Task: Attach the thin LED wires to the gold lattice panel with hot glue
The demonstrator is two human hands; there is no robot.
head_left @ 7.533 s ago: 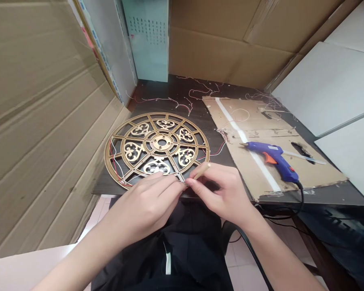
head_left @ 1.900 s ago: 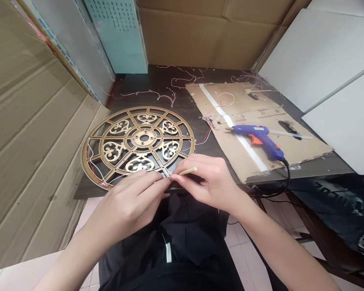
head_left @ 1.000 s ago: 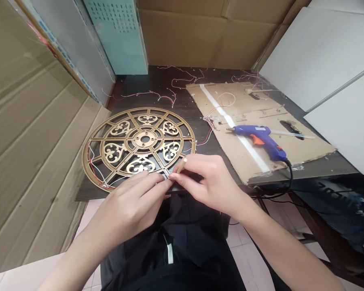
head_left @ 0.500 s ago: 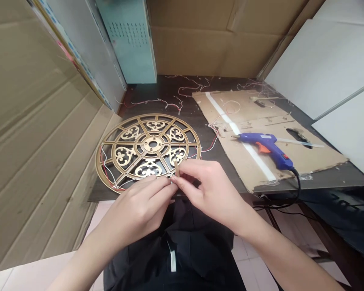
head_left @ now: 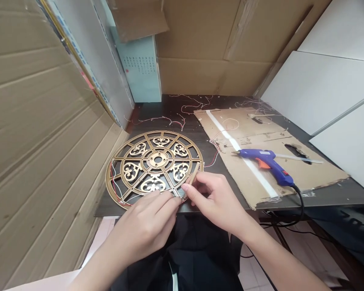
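Right hand (head_left: 218, 198) pinches a stick (head_left: 193, 178) over the dark table (head_left: 336, 194), cardboard-walled.

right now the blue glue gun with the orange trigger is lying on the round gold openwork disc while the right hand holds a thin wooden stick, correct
Not quite. The head view shows the blue glue gun with the orange trigger lying on the flat brown cardboard sheet, right of the round gold openwork disc. The right hand does hold the thin wooden stick.

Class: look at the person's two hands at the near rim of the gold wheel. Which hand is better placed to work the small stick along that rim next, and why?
Probably the right hand: it already pinches the stick, whose lower end sits at the rim of the gold wheel. The left hand has its fingertips on the rim beside it, seemingly steadying it.
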